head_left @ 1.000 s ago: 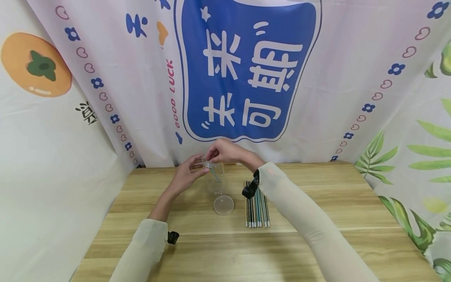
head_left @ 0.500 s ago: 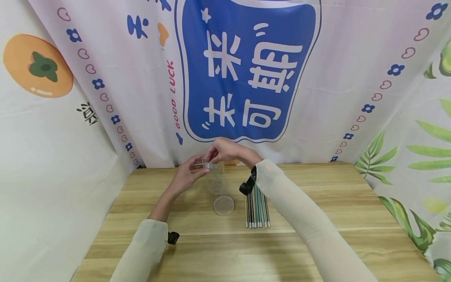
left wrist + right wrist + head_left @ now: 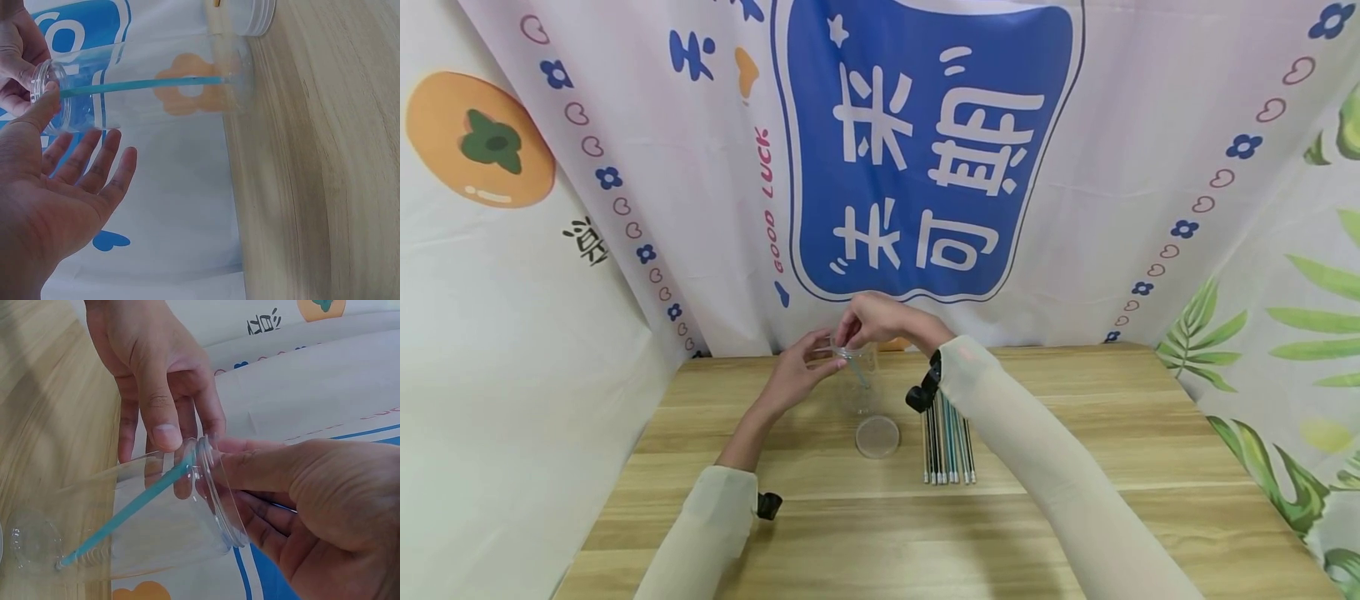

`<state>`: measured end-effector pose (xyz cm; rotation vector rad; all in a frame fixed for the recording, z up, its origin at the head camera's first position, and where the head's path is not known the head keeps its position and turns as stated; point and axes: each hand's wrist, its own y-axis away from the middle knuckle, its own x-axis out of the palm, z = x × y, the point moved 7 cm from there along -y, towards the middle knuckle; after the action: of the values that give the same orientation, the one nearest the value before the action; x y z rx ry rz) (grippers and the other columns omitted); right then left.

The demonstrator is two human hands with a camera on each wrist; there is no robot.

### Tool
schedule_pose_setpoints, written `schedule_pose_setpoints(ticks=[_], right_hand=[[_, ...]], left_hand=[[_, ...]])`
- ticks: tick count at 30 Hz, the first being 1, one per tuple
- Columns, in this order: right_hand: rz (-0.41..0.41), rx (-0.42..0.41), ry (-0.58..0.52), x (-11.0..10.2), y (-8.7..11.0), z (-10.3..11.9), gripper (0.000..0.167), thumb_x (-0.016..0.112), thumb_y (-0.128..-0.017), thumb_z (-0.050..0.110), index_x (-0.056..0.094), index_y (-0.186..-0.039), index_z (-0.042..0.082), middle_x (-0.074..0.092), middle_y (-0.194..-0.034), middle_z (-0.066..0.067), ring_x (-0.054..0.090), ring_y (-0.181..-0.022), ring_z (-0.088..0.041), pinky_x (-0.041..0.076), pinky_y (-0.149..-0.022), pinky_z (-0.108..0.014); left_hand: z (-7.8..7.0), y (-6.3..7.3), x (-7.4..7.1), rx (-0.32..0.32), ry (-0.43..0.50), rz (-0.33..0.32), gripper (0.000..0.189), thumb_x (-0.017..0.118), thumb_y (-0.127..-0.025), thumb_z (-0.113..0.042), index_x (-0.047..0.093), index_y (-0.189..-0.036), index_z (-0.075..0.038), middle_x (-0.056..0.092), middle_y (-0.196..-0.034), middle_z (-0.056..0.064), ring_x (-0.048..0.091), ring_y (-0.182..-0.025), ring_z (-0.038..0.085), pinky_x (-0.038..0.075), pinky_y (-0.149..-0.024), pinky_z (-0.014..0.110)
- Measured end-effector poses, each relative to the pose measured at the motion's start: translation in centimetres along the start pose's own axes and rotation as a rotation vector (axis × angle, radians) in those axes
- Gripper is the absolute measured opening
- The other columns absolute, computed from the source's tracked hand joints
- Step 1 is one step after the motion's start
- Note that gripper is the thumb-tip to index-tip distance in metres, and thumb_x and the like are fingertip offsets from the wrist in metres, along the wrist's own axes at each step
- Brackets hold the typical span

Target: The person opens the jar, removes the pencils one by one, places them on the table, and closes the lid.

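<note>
A clear jar (image 3: 867,398) stands upright near the back edge of the table, with a teal pencil (image 3: 125,515) leaning inside it. My left hand (image 3: 797,371) holds the jar at its neck, thumb on one side and fingers on the other. Over the mouth, my right hand (image 3: 880,321) has its thumb and fingertips at the rim, pinching the pencil's upper end. In the left wrist view the pencil's lower end reaches close to the jar's bottom. The right fingertips are partly hidden behind the rim.
A round clear lid (image 3: 877,437) lies on the wooden table (image 3: 820,533) in front of the jar. Right of it is a row of several pencils (image 3: 951,450), black, teal and wood-coloured, partly under the right forearm. A printed curtain (image 3: 722,275) hangs just behind the table.
My right wrist has shifted slightly left, while its fingers stay at the jar's mouth. The left hand and the jar have stayed in place.
</note>
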<state>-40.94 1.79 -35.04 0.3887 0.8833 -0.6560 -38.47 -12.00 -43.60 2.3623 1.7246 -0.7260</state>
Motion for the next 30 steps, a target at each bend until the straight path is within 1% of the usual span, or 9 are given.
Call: schedule_pose_setpoints(ticks=[6, 13, 19, 24, 30], right_hand=[[-0.029, -0.006, -0.007, 0.34, -0.36, -0.25, 0.009, 0.081, -0.092, -0.001, 0.084, -0.099, 0.003, 0.082, -0.095, -0.006, 0.075, -0.085, -0.011, 0.062, -0.08, -0.02], [-0.071, -0.001, -0.016, 0.59, -0.4, -0.6, 0.008, 0.08, -0.093, -0.001, 0.085, -0.096, 0.005, 0.081, -0.093, -0.004, 0.074, -0.084, -0.011, 0.062, -0.078, -0.02], [-0.097, -0.03, -0.006, 0.61, -0.41, -0.63, 0.008, 0.079, -0.094, 0.0, 0.085, -0.097, 0.005, 0.081, -0.093, -0.003, 0.074, -0.084, -0.01, 0.061, -0.079, -0.02], [-0.118, -0.047, 0.019, 0.48, -0.38, -0.69, 0.009, 0.077, -0.096, 0.004, 0.084, -0.1, 0.007, 0.08, -0.093, 0.0, 0.072, -0.083, -0.009, 0.06, -0.079, -0.02], [-0.143, -0.078, 0.02, 0.2, -0.17, -0.67, 0.008, 0.077, -0.097, 0.006, 0.084, -0.101, 0.006, 0.08, -0.093, 0.0, 0.072, -0.084, -0.009, 0.06, -0.079, -0.021]], left_hand=[[-0.02, -0.11, 0.11, 0.009, 0.006, 0.002, 0.065, 0.079, -0.099, -0.025, 0.05, -0.155, -0.008, 0.063, -0.146, 0.017, 0.063, -0.133, 0.038, 0.061, -0.102, 0.046], [-0.07, -0.01, 0.09, 0.008, 0.009, -0.001, 0.066, 0.078, -0.099, -0.024, 0.049, -0.155, -0.007, 0.063, -0.147, 0.018, 0.062, -0.133, 0.038, 0.061, -0.102, 0.046], [-0.32, -0.02, 0.04, 0.032, 0.005, -0.005, 0.064, 0.078, -0.099, -0.021, 0.049, -0.155, -0.006, 0.062, -0.147, 0.019, 0.063, -0.133, 0.039, 0.061, -0.102, 0.046], [-0.32, 0.0, -0.07, 0.022, -0.001, -0.007, 0.064, 0.078, -0.099, -0.023, 0.05, -0.155, -0.009, 0.062, -0.147, 0.016, 0.063, -0.133, 0.037, 0.061, -0.102, 0.045], [-0.32, 0.02, -0.11, 0.023, 0.008, -0.003, 0.065, 0.078, -0.099, -0.023, 0.049, -0.156, -0.008, 0.061, -0.148, 0.019, 0.062, -0.133, 0.04, 0.06, -0.102, 0.048]])
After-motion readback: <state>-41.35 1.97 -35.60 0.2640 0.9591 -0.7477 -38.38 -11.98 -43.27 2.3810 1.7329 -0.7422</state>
